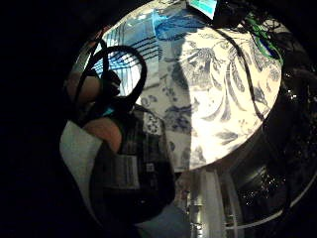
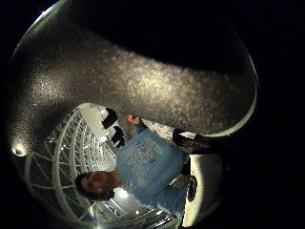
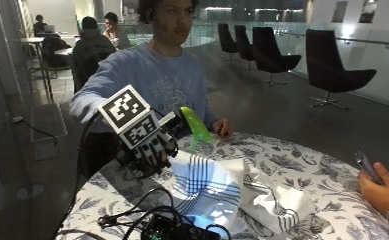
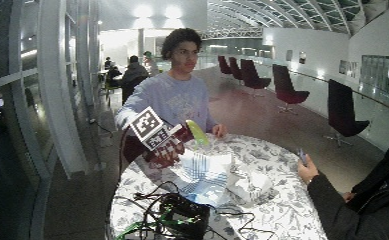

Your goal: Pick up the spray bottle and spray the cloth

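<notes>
Floral tablecloth (image 3: 300, 165); perhaps electronics (image 3: 174, 229).

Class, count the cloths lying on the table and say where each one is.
2: a blue-striped cloth below the gloved right hand, and a white cloth bunched beside it. More may be hidden.

both outside cameras face the seated person across the table (image 3: 300, 165), one wider; palm cameras ride the hand.
</notes>
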### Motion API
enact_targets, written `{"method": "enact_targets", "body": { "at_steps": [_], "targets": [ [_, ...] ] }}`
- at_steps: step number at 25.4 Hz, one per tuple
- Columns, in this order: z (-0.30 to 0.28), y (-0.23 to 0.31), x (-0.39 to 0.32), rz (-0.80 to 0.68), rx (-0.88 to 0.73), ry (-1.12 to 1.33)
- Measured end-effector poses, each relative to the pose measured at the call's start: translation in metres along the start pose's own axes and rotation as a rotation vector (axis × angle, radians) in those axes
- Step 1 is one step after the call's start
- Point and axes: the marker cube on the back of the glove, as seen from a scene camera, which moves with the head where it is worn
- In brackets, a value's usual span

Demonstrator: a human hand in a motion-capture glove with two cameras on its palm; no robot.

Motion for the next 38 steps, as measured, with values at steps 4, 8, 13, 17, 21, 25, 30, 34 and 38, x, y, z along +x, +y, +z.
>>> {"method": "enact_targets", "body": {
  "at_steps": [4,8,13,17,21,25,30,34,38],
  "targets": [
    [0.001,0.0,0.0,0.009,0.002,-0.001],
    [0.002,-0.001,0.001,0.019,0.001,0.008],
    [0.004,-0.001,0.0,0.024,0.0,0.017],
    [0.002,-0.001,-0.001,0.025,0.008,0.018],
    [0.003,-0.001,-0.002,0.022,0.011,0.025],
    [0.003,-0.001,-0.003,0.021,0.014,0.032],
    [0.002,0.002,-0.007,-0.002,0.054,0.012],
    [-0.004,0.008,-0.017,-0.085,0.165,-0.087],
    [-0.011,0.019,-0.043,-0.255,0.347,-0.288]
  ]
}}
